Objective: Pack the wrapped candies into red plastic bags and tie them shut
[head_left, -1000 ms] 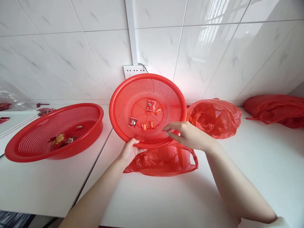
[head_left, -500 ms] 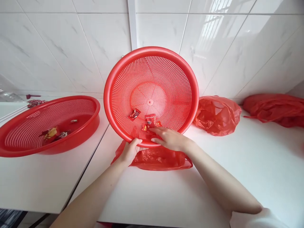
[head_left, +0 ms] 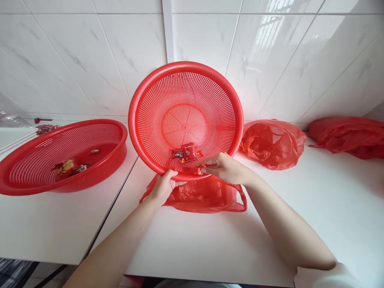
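Note:
A round red plastic colander [head_left: 139,100] is tipped up, its open mouth facing me. My left hand [head_left: 163,188] is closed on its near rim, thumb inside and fingers underneath. Over the right part of that rim, my right hand [head_left: 226,168] pinches a small red-and-orange snack packet [head_left: 201,169]. Several small red snack packets [head_left: 189,153] lie together on the lower inside wall, just left of my right fingers. Beneath the rim an open red plastic bag [head_left: 199,198] lies on the table.
At left stands another red colander [head_left: 115,150] with a few small packets inside. Two more red plastic bags, a crumpled one [head_left: 274,144] and a farther one [head_left: 351,134], lie at right. A tiled wall backs the white table [head_left: 186,244]. A gap runs between the tabletops at left.
My right hand has drawn back right toward the rim, now pinching a packet. The dark packet at left has slid down beside the others. The colander has shifted slightly left.

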A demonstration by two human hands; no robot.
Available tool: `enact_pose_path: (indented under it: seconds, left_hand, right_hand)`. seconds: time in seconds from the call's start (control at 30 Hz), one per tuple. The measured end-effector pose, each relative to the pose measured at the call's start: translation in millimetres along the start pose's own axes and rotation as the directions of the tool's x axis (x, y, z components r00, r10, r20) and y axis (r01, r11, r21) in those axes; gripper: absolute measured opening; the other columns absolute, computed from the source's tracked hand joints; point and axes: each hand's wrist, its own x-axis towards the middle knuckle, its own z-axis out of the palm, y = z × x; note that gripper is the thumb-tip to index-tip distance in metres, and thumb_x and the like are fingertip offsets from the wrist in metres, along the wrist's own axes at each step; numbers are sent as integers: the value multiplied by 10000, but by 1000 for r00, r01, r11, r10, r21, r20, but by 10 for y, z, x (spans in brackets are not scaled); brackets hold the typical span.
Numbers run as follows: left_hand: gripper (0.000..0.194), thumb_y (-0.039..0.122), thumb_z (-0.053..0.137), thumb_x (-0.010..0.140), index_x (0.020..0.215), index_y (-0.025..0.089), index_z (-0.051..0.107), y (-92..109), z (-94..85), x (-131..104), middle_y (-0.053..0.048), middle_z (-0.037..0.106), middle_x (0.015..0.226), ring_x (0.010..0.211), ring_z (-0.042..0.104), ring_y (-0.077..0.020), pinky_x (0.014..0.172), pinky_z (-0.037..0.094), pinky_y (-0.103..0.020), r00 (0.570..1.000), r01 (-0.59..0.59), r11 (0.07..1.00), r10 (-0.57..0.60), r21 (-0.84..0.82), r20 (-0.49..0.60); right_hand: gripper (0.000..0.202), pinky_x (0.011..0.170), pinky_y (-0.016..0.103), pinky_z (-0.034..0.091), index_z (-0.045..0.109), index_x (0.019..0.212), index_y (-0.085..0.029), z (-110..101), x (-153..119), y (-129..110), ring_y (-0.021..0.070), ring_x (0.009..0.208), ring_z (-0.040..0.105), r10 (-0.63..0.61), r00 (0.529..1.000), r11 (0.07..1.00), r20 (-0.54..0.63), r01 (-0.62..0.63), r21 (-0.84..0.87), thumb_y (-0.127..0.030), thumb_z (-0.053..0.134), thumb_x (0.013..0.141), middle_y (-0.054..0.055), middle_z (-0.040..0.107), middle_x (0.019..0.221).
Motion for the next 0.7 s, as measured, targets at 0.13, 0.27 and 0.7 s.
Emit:
enact_pose_path:
  seconds: [0.13, 0.27, 0.7]
  left_hand:
    - [205, 218, 571, 760, 906, 122, 679, 23, 25, -10, -124, 737, 1018, 1089, 645, -324, 897, 526, -437, 999, 32, 999, -32, -12, 16]
    - [155, 215, 561, 774, 843, 138, 676, 10, 16, -7, -112, 739, 1019, 1112, 633, -329, 891, 529, -427, 999, 27, 1000, -27, -9, 17]
    - [146, 241, 626, 730, 831, 137, 651, -34, 20, -28, -88, 739, 874, 1050, 655, -343, 809, 559, -414, 999, 51, 996, -50, 73, -20]
  right_hand:
    - [163, 602, 251, 430, 653, 762, -185, -47, -77, -104, 139, 667, 605, 11, 996, 997, 83, -17, 76, -339, 630, 811, -7, 684, 727]
    - [201, 547, 243, 394, 631, 718, -190, -30, -88, -117, 123, 600, 568, 19, 997, 999, 74, -17, -33, -366, 652, 811, -16, 655, 669]
    - [861, 1153, 585, 126, 271, 1505, -58, 295, 140, 296, 360, 1449, 227, 144, 989, 875, -37, -144, -461, -684, 306, 914, 230, 305, 1539]
